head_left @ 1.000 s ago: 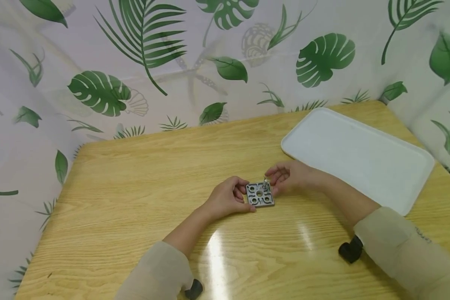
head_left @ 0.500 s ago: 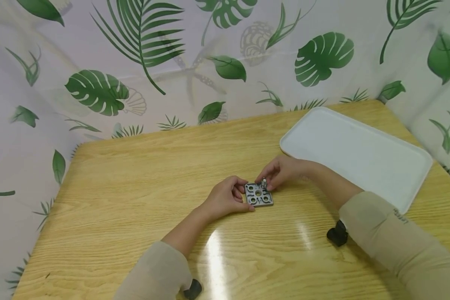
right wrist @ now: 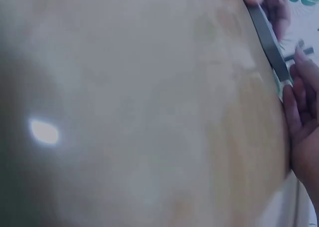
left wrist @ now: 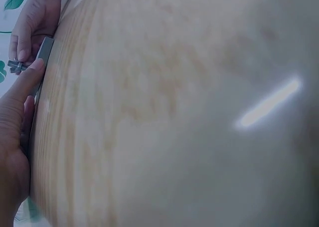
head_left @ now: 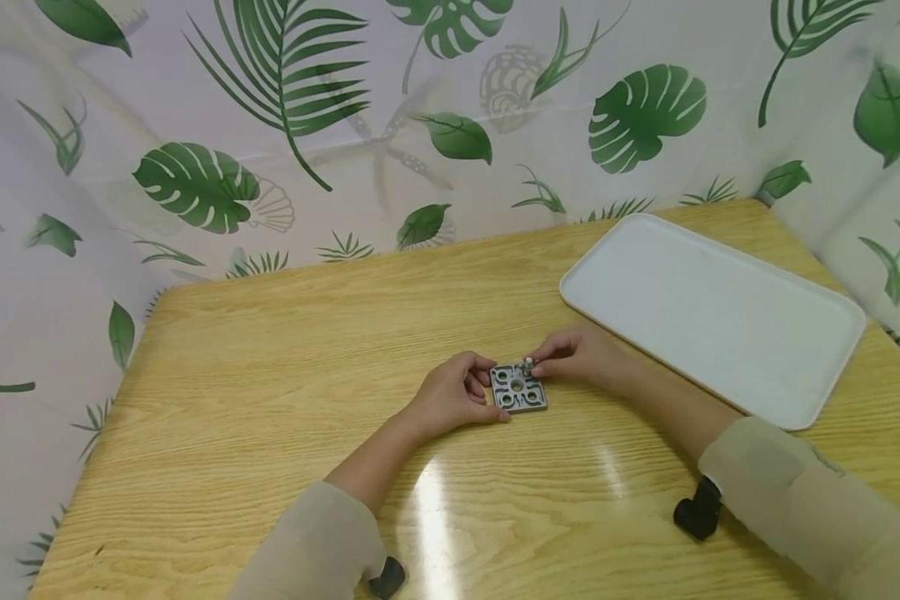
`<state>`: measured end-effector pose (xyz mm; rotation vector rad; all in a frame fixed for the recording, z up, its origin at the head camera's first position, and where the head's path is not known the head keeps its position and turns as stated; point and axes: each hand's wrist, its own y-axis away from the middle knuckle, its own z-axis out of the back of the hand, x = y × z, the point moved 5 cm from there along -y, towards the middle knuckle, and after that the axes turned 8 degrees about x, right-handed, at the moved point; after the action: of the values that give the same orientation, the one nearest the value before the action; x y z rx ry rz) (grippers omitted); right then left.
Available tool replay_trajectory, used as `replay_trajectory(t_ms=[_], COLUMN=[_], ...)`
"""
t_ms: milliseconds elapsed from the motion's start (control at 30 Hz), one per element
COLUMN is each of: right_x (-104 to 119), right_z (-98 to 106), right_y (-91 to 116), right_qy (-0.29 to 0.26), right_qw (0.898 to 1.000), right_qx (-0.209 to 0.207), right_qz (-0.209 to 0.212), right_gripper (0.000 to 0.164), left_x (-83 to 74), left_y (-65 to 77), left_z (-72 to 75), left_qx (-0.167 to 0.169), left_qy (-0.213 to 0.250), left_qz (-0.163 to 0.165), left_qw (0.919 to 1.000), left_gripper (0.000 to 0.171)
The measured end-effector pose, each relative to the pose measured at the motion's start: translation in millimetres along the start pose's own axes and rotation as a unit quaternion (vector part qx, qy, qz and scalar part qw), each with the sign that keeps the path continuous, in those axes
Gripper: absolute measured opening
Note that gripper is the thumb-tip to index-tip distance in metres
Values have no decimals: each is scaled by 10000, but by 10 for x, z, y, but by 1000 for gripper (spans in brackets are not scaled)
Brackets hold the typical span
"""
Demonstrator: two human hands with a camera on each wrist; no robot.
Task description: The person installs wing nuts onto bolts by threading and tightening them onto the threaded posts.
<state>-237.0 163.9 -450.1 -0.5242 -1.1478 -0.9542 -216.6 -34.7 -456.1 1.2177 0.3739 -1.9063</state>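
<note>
White fabric-like wall covering (head_left: 390, 100), printed with green leaves, rises behind and beside a yellow wood-grain surface (head_left: 307, 350). On the surface to the right lies a white rectangular tray (head_left: 712, 317) with rounded corners, well apart from the work. Two forearms in rolled beige sleeves (head_left: 318, 546) reach in from the near side, a black wrist mount (head_left: 697, 510) showing below each cuff.

The left grip (head_left: 450, 398) is a bare hand curled partway round the left side of the plate, thumb at the near edge and fingers at the far left corner. The right grip (head_left: 581, 357) is nearly closed, thumb and fingertips pinching a small fitting.

Between the hands, a square grey metal plate (head_left: 519, 397) with round holes and raised ribs appears to lie flat on the surface. Smallest is the bolt-like metal fitting (head_left: 528, 365), standing at the plate's far right corner; whether its end sits inside a hole is hidden.

The likeliest trouble is misalignment: if the fitting tilts, it could bind against the hole's rim. A sideways push or twist could turn the plate, since the left grip holds only one side. So small a piece could also slip from the fingertips and roll away.
</note>
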Motion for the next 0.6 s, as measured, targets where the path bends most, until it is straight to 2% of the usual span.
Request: replay_trajectory(t_ms=[167, 300, 433, 600], right_x=[8, 50, 119, 217], right_z=[-81, -152, -219, -288], right_y=[156, 263, 354, 424], right_qy=[31, 256, 781, 1641], right_qw=[9951, 9849, 9691, 9430], right_qx=[-964, -1662, -2251, -2705], right_qz=[225, 411, 639, 1029], right_gripper=[19, 17, 12, 10], left_x=[1, 5, 5, -7], left_y=[-2, -2, 4, 6], left_z=[-7, -10, -3, -3], left_qx=[-5, -30, -63, -101], left_qy=[5, -27, -85, -91], left_qz=[-8, -32, -95, -151], left_qw=[10000, 10000, 9999, 9998], left_gripper=[66, 65, 65, 65])
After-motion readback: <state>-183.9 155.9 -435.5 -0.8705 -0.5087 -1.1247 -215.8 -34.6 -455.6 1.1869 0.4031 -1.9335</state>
